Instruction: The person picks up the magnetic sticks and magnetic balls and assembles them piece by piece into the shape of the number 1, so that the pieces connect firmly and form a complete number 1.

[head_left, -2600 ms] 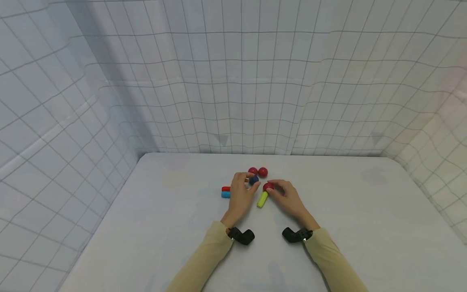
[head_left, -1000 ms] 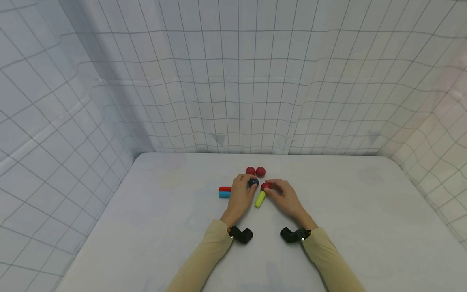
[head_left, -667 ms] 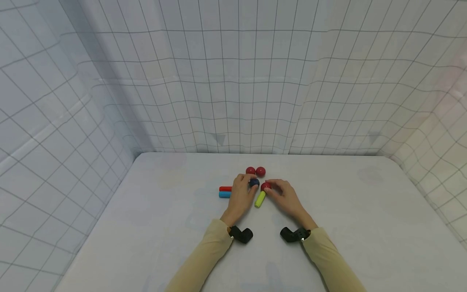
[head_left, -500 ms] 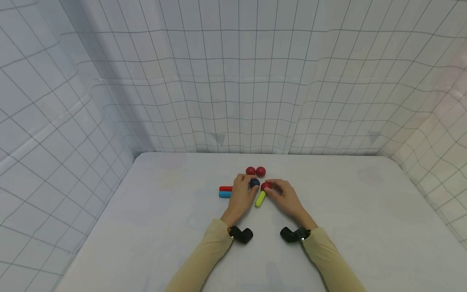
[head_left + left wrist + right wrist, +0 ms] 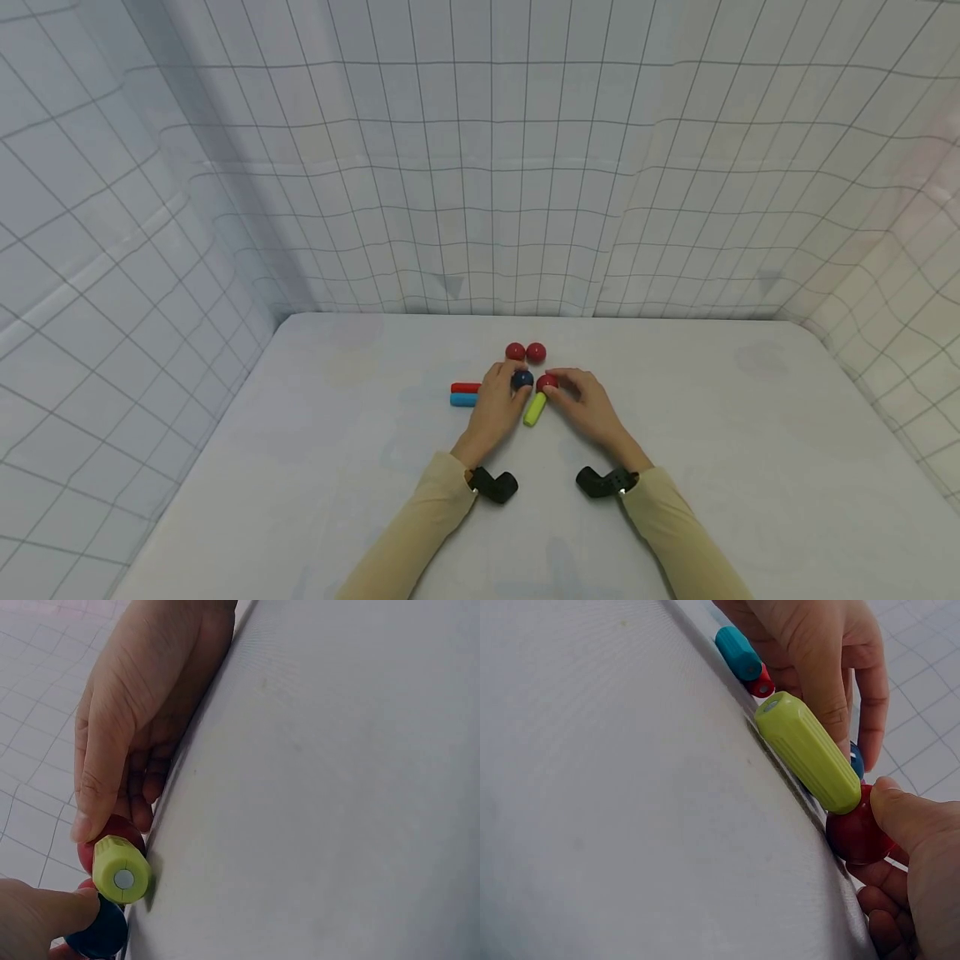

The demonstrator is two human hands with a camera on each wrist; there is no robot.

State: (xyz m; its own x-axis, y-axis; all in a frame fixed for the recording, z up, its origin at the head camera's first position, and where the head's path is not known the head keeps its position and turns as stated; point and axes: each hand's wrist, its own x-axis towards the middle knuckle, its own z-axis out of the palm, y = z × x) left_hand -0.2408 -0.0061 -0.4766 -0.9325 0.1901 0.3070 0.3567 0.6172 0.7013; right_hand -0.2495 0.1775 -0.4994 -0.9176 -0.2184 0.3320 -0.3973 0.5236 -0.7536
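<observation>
Right wrist — blue ball [image 5: 857, 758] partly behind rod [image 5: 810, 754].

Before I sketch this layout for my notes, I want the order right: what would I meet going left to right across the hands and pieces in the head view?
Light blue rod → left hand → dark blue ball → nearest red ball → right hand.
</observation>
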